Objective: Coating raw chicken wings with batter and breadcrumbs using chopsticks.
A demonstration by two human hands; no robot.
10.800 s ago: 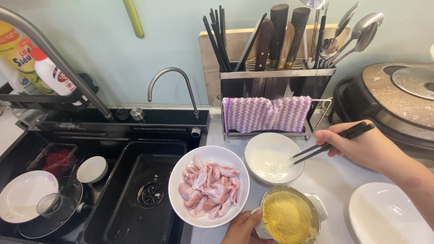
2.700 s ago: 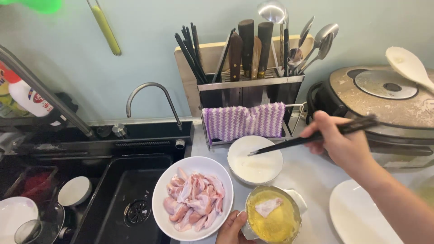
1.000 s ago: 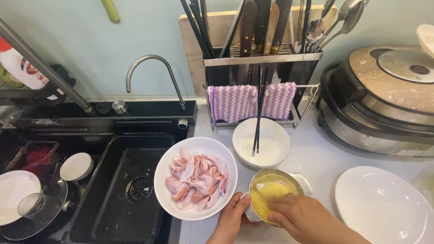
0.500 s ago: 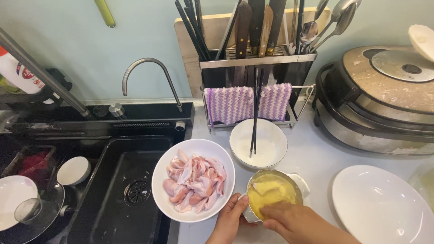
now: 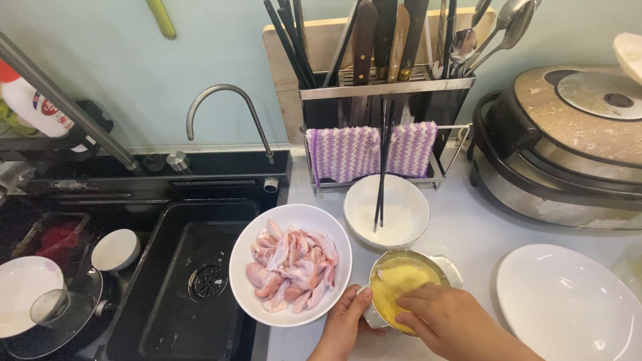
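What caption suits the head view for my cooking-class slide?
Left hand steadies a small metal bowl of yellow crumbs while the right hand reaches in.

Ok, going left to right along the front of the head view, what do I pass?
White plate in the sink area → small white bowl → sink drain → bowl of raw chicken pieces → left hand → metal bowl of yellow crumbs with the right hand in it → empty white plate.

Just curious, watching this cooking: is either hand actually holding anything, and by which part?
The left hand grips the small metal bowl by its left rim. The right hand reaches into the yellow crumbs; whether it holds anything cannot be told.
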